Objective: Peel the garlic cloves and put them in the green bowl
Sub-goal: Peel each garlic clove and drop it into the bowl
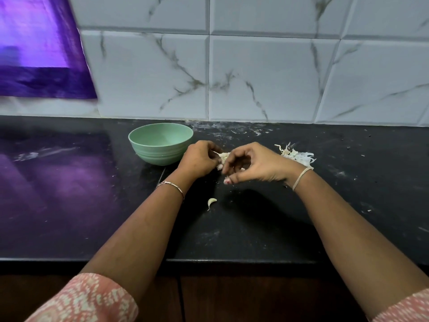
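A green bowl (160,143) stands on the black counter, left of my hands, and looks empty inside. My left hand (199,160) grips a piece of garlic (224,156) with papery skin, just right of the bowl. My right hand (253,166) meets it from the right, fingers curled and fingertips at the garlic. Whether they pinch the garlic or its skin is hidden. One loose garlic clove (211,201) in its skin lies on the counter nearer to me, below both hands.
A heap of peeled garlic skins (296,155) lies behind my right wrist. Small skin scraps dot the black counter (255,228). A tiled wall (255,77) closes the back, and a purple sheet (39,54) hangs at the upper left.
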### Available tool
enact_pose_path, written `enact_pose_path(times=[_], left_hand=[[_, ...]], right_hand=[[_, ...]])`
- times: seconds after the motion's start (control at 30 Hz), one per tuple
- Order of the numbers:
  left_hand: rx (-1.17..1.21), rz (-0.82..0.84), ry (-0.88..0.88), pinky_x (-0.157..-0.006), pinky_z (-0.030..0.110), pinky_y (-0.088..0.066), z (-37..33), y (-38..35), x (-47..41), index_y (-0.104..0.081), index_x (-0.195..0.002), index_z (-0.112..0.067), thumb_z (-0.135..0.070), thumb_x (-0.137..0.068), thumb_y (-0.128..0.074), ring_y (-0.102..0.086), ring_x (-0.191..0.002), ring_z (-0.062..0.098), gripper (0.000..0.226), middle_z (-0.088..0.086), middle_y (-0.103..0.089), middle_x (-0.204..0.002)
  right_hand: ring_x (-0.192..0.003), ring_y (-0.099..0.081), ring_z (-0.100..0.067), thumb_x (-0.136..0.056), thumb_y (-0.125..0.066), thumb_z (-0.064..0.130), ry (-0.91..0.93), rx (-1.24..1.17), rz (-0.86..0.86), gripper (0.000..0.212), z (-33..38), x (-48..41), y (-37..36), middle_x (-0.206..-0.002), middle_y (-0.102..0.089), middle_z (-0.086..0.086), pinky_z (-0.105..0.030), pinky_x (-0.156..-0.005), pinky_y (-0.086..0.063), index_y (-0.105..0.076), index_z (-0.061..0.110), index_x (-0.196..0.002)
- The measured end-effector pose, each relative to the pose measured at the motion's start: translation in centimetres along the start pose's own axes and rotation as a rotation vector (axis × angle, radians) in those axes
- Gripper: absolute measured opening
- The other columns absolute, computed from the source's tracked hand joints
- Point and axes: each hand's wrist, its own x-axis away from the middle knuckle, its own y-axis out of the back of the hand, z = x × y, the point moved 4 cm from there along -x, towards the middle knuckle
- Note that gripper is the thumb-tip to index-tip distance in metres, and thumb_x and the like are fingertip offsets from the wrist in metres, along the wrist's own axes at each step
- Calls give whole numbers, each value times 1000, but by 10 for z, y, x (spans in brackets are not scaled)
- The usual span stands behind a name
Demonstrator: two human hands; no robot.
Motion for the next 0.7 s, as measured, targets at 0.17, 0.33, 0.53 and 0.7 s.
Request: enact_pose_path(times=[0.17,0.33,0.53,0.7], left_hand=[[32,-23,7,-84,20,-48,3,4,2,-72,-102,-14,-13,-87,-66,-67,-91,13,17,0,-72,-90],[6,-31,25,-84,23,-50,8,6,1,-72,-99,-19,-20,-86,-68,-67,-89,11,13,-8,-67,-82],[-78,-52,33,-85,35,-54,7,5,3,-70,-97,-24,-23,-85,-66,-66,-90,15,12,-9,-68,-85],[-86,-99,16,-84,36,-53,5,8,4,-68,-99,-25,-25,-85,-65,-65,-91,19,15,-7,-67,-89]], right_hand=[[-62,-50,0,-71,-85,13,18,104,218,34,10,-7,-36,-78,-62,-3,-17,-62,-41,-75,8,-103],[-60,-47,-2,-78,-80,11,51,100,241,22,9,-8,-43,-78,-66,-3,-18,-58,-39,-75,7,-99],[-70,-54,-16,-87,-71,9,80,140,264,6,8,-11,-47,-85,-67,-3,-36,-66,-45,-67,12,-91],[-79,-59,-15,-87,-67,-2,5,-11,83,16,1,-12,-22,-87,-64,-6,-30,-77,-49,-62,7,-99]])
